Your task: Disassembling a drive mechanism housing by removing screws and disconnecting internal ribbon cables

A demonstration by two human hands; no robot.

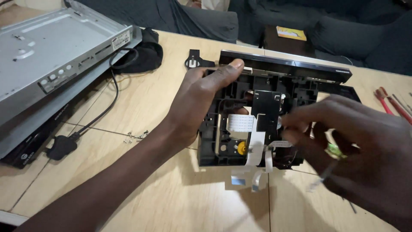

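left hand (195, 101): grip wrapped round the black disc drive tray (253, 124), thumb on top edge
right hand (356, 146): blurry; fingers pinched on a thin screwdriver (326, 172)
counter (150, 189): loose screws (136, 136) nearby

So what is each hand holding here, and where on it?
Left hand grips the black disc-drive assembly by its upper-left frame edge. Right hand pinches a thin tool, blurred, near its green part.
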